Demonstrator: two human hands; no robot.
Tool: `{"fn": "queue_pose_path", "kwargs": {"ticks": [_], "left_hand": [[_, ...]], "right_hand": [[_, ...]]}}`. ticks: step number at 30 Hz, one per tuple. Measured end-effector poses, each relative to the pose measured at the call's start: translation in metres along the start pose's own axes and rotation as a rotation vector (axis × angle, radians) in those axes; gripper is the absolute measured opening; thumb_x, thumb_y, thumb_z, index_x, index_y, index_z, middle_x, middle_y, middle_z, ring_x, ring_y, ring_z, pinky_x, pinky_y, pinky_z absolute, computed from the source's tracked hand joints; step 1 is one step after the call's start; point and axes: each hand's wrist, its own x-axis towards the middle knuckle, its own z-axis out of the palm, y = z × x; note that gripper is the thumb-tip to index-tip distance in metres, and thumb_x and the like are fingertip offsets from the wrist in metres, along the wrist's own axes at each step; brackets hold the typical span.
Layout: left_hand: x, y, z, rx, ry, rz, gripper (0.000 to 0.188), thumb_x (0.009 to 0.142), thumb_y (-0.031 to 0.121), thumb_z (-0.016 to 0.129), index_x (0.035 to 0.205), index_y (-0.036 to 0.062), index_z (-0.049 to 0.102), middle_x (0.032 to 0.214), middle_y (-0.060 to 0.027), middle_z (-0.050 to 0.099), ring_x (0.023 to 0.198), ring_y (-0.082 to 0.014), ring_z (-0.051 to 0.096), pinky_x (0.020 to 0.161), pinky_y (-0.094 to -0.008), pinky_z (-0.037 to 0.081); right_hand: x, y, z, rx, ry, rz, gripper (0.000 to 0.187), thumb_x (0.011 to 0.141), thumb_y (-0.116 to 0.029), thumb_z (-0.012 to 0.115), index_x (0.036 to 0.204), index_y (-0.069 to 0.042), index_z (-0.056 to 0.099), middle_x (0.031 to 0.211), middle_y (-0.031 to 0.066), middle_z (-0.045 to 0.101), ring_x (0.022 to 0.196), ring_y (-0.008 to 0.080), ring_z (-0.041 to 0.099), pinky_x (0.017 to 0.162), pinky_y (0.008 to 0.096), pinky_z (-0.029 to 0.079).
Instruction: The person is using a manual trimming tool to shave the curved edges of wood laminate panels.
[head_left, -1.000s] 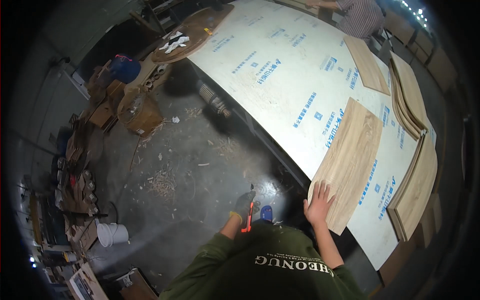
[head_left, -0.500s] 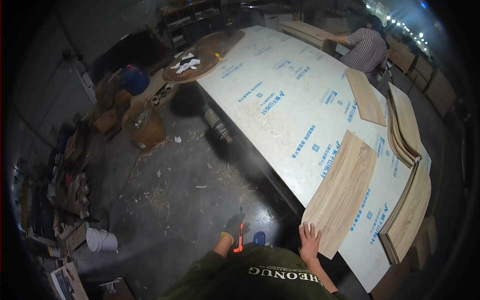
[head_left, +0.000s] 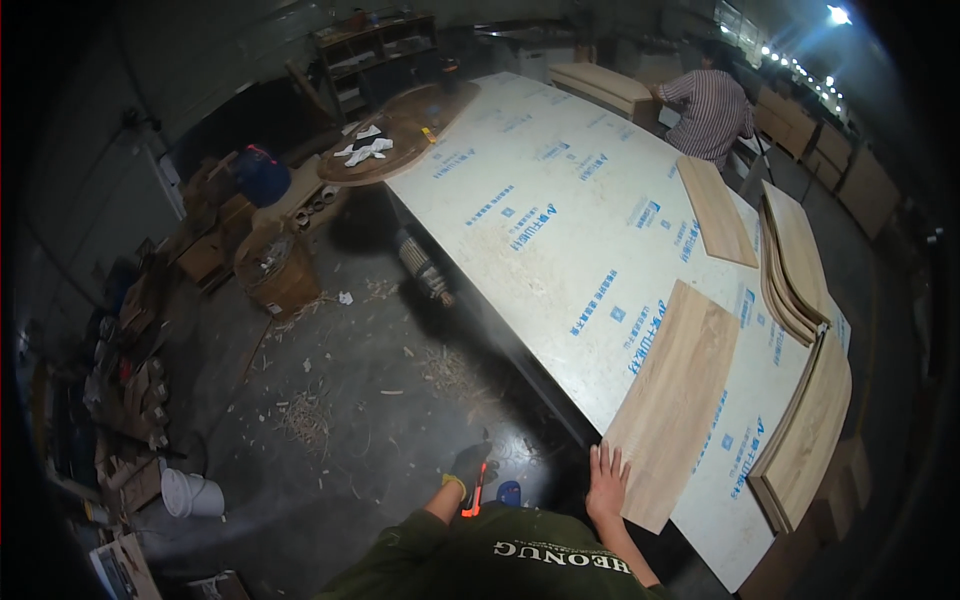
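Note:
In my left hand (head_left: 470,468), gloved in dark grey with a yellow cuff, is an orange and black utility knife (head_left: 477,490), held low in front of my body. My bare right hand (head_left: 606,480) lies with fingers stretched on the near left edge of a curved-ended wood-grain panel (head_left: 675,410). This panel rests on a large white sheet-covered worktable (head_left: 540,290) with blue print, its near end jutting past the table's edge. Farther along lies a second, narrower wood-grain panel (head_left: 717,212).
Two stacks of curved panels, a far one (head_left: 797,255) and a near one (head_left: 808,430), line the table's right edge. A round brown board (head_left: 400,115) with white gloves sits at the far left. Shavings (head_left: 305,415), a carton (head_left: 275,270) and a white bucket (head_left: 192,494) are on the floor. A co-worker (head_left: 707,112) stands beyond.
The whole view has shifted slightly, with the table now lower and left in it. My right hand remains on the panel. The co-worker's outstretched arm has drawn in.

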Motion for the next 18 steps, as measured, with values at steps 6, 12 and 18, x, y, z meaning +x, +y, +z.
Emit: {"fn": "queue_pose_path", "kwargs": {"ticks": [6, 12, 18], "left_hand": [[-0.006, 0.003, -0.002, 0.102, -0.063, 0.13, 0.03, 0.091, 0.039, 0.06, 0.098, 0.0103, 0.059, 0.073, -0.0087, 0.061, 0.054, -0.021, 0.059, 0.051, -0.0369, 0.05], [0.001, 0.006, -0.014, 0.046, 0.039, 0.096, 0.023, 0.088, 0.036, 0.059, 0.08, 0.0152, 0.054, 0.059, -0.0037, 0.048, 0.047, -0.0197, 0.049, 0.049, -0.0374, 0.048], [0.056, 0.024, 0.018, 0.046, -0.153, -0.066, 0.024, 0.087, 0.038, 0.058, 0.081, 0.0151, 0.055, 0.06, -0.0094, 0.058, 0.046, -0.0242, 0.055, 0.043, -0.037, 0.047]], "right_hand": [[-0.14, 0.067, -0.007, 0.155, -0.096, 0.081, 0.084, 0.067, -0.011, 0.06, 0.147, -0.018, 0.035, 0.155, 0.0104, 0.029, 0.144, 0.0393, 0.018, 0.114, 0.0602, 0.012], [-0.233, 0.052, -0.001, 0.212, 0.314, 1.042, 0.092, 0.065, -0.008, 0.055, 0.15, -0.003, 0.021, 0.155, 0.0239, 0.019, 0.142, 0.047, 0.015, 0.113, 0.0609, 0.012], [-0.186, 0.146, 0.078, 1.759, 1.527, 1.339, 0.05, 0.096, -0.037, 0.055, 0.134, -0.008, 0.038, 0.136, 0.0119, 0.048, 0.119, 0.0331, 0.053, 0.098, 0.0514, 0.042]]}}
